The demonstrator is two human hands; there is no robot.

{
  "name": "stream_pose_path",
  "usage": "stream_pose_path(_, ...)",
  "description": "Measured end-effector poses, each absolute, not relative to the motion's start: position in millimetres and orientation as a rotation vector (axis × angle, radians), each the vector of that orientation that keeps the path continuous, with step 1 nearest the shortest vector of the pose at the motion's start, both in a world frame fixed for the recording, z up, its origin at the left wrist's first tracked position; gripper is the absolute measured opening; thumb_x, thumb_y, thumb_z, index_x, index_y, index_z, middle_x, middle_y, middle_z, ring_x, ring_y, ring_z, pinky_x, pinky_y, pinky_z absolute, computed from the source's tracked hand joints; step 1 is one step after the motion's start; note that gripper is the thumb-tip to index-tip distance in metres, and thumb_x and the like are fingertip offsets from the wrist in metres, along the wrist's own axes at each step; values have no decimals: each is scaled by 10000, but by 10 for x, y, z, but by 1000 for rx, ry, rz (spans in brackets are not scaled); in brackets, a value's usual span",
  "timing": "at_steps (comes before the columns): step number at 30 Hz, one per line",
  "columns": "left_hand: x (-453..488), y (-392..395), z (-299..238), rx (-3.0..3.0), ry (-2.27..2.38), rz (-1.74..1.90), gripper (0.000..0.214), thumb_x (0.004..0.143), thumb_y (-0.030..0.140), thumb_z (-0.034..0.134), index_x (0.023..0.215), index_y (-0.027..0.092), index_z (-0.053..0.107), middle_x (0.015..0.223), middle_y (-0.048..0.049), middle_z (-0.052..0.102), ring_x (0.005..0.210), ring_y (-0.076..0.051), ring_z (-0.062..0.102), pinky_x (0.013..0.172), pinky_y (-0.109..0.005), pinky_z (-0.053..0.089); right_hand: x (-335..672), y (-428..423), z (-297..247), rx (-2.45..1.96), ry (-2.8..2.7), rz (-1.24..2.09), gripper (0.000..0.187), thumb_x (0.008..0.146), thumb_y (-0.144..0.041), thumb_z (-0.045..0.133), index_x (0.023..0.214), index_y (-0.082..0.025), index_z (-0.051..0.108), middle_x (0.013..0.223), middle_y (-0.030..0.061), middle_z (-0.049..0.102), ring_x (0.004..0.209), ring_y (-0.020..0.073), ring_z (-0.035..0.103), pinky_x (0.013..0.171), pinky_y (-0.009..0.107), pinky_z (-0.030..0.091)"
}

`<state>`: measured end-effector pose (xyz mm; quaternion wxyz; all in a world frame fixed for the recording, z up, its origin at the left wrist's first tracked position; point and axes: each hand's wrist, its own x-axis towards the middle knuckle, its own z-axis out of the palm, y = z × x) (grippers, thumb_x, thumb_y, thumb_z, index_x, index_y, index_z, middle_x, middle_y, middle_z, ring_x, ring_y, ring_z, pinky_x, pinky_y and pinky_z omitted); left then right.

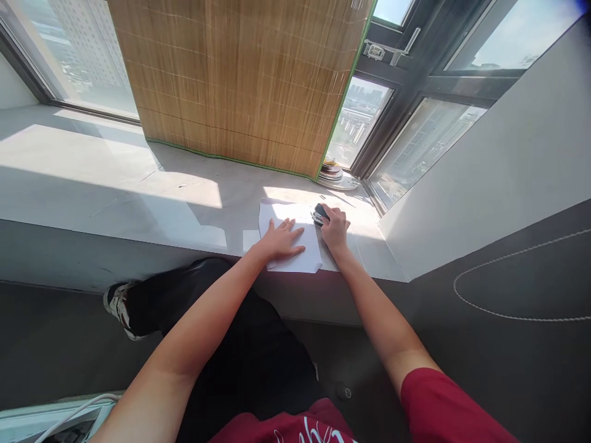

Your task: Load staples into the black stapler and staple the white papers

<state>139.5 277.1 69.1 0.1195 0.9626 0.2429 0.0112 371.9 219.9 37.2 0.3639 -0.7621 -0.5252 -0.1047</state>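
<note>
White sheets of paper (295, 264) lie on the pale window sill, partly in bright sun. My left hand (281, 239) rests flat on them with its fingers spread. At the right edge of the paper, my right hand (336, 227) is wrapped around a small black and silver stapler (318, 214). The stapler's front end points left, over or against the paper's edge; its exact contact cannot be made out. Part of its body is hidden under my fingers.
A bamboo blind (244, 74) with a green border hangs down to the sill (115, 178). Behind its right corner stands a stack of plates (333, 175). Dark window frames (406, 67) rise beyond. A beaded cord (462, 295) loops at the right.
</note>
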Motion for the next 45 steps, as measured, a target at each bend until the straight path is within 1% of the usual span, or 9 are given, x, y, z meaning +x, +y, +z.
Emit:
stream_pose_path(5,1395,2888,637,2795,724,61,749,1059,662,459,1692,263,408,1831,-198,210,1707,-380,184,1298,-793,99,3779,2193,359,-1982,-1192,-242,537,927,-282,596,1453,-201,668,1221,183,698,1176,385,622,1023,611,531)
stream_pose_path(9,1400,3016,633,2706,796,253,560,1063,526,530,1558,266,559,1790,-150,352,1672,-343,288,1314,-706,234,3764,2192,567,-1932,-1199,-210,490,914,-266,617,1392,-196,695,1271,190,734,1232,381,675,1061,618,545)
stream_pose_path(13,1296,3162,723,2396,1021,920,376,1013,136,397,1219,209,703,1430,-142,693,1356,-254,628,1179,-443,479,3462,2302,749,-1773,-1279,-135,458,889,-350,701,1334,-244,720,1259,148,778,1200,364,727,1055,574,569)
stream_pose_path(15,1195,3240,772,2176,1179,1180,368,937,54,376,1046,206,693,1195,-134,744,1154,-248,690,1064,-388,523,3215,2397,732,-1734,-1323,-36,415,847,-363,751,1252,-270,753,1138,94,815,1072,334,768,993,515,598)
stream_pose_path(22,1023,3334,783,1774,1306,1236,211,836,81,457,756,240,570,820,-48,687,837,-232,629,834,-356,484,2881,2598,481,-1760,-1427,53,312,786,-333,744,1094,-285,755,980,46,810,886,276,743,798,402,594)
stream_pose_path(34,1070,3290,759,1724,1187,1267,169,823,133,475,737,238,576,772,-30,648,727,-201,572,731,-333,436,3878,2092,541,-1818,-1355,49,500,739,-621,831,1054,-253,709,951,80,774,840,283,713,758,428,589)
stream_pose_path(37,1075,3261,772,1673,1170,1287,155,816,135,472,740,234,563,754,-19,619,680,-183,541,685,-322,413,4116,2219,620,-1714,-1253,161,569,851,-753,694,1109,-245,685,964,85,769,806,252,714,694,395,598)
stream_pose_path(40,1097,3199,809,1591,1114,1279,130,802,159,473,732,238,548,698,-10,553,648,-180,512,623,-316,380,4405,2478,679,-1682,-1209,44,478,966,-684,549,1075,-234,667,1034,121,775,913,265,734,779,434,628)
stream_pose_path(45,1114,3081,886,1568,848,1223,77,756,230,488,690,242,527,607,-1,427,591,-169,412,584,-316,331,4619,2917,562,-1777,-1575,-176,280,899,-489,647,983,-226,692,1151,166,769,1125,309,704,1000,519,585)
